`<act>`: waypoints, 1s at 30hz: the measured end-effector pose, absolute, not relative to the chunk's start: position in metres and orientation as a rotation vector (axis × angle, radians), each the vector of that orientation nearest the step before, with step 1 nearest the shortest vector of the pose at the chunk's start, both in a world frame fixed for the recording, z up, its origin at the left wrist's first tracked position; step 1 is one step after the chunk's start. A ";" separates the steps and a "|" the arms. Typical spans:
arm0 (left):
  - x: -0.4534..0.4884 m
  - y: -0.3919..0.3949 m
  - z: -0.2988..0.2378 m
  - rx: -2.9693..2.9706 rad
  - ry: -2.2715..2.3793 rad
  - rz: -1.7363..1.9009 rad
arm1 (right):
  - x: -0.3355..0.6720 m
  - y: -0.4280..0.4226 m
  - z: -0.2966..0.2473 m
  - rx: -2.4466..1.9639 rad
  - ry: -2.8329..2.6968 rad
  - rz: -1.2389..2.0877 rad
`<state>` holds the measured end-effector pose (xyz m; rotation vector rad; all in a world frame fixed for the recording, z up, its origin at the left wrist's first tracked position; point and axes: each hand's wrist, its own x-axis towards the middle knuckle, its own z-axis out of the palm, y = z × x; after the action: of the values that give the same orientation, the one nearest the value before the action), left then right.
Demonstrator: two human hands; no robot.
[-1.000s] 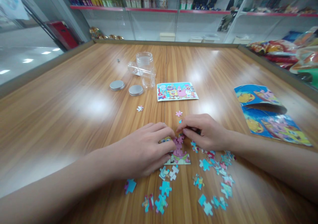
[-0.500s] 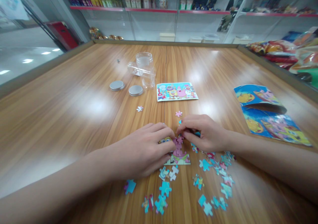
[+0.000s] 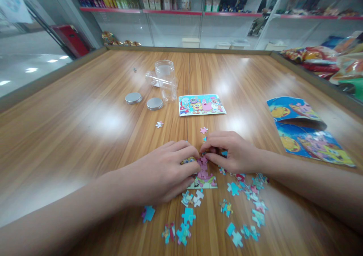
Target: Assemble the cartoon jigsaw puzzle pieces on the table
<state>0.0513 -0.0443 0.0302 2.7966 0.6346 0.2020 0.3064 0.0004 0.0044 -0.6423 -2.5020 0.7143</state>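
My left hand (image 3: 167,169) lies flat on the wooden table (image 3: 85,120), its fingers stretched over the left side of a small joined patch of puzzle pieces (image 3: 203,176). Just right of it, my right hand (image 3: 227,152) has its fingers curled and pinched together at the patch's top edge, pressing on a piece that the fingers mostly hide. Several loose blue and pink puzzle pieces (image 3: 244,199) lie scattered in front of and right of the patch.
A cartoon reference picture (image 3: 202,104) lies beyond my hands. Clear plastic jars (image 3: 166,78) and two round metal lids (image 3: 144,100) sit further left. Two single pieces (image 3: 159,124) lie apart. A colourful bag (image 3: 306,129) lies at the right. Shelves stand behind the table.
My right hand has crept slightly left and towards the top of the joined patch, fingers tightening. My left hand has stayed in place.
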 end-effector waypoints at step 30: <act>0.052 -0.044 0.032 2.789 0.633 0.240 | 0.313 0.003 0.010 -0.453 -2.433 0.962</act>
<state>0.0519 -0.0435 0.0319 2.7887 0.6330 0.2399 0.3126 0.0029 0.0096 -0.4528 -2.4330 0.9618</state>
